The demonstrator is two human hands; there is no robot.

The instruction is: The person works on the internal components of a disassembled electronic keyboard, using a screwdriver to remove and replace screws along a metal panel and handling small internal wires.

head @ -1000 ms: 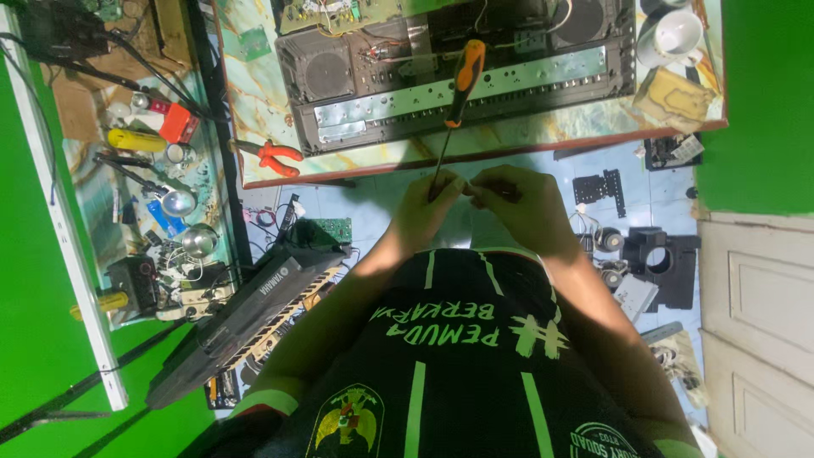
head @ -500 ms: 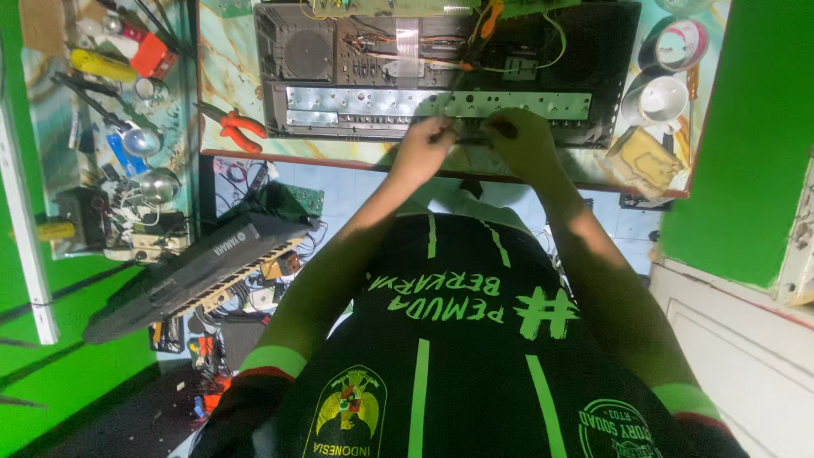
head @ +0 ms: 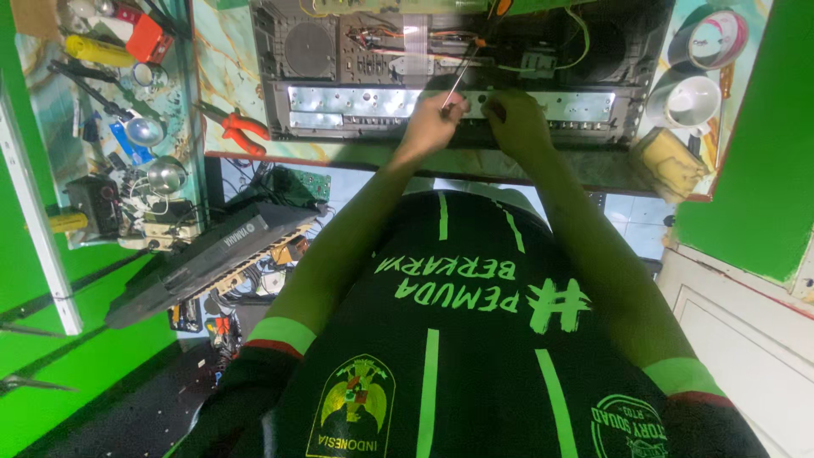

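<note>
An opened black electronic device (head: 339, 51) with wires and boards lies on the marble-patterned table (head: 229, 76). Along its near side runs a silver metal panel (head: 356, 106). My left hand (head: 431, 121) rests on that panel and pinches the thin shaft of a screwdriver (head: 462, 72). The shaft slants up to an orange handle at the top edge. Close beside it, my right hand (head: 515, 120) has its fingers curled on the same panel, and I cannot tell whether they hold anything.
Red-handled pliers (head: 242, 127) lie left of the device. A white cup (head: 691, 100), a tape roll (head: 710, 38) and a yellow lump (head: 670, 161) sit at the right. A cluttered tool shelf (head: 110, 127) is at the left, and a black keyboard (head: 212, 259) leans below.
Both hands have moved from in front of the table edge up onto the device's silver panel, taking the screwdriver along. The view has shifted so the device sits lower in frame.
</note>
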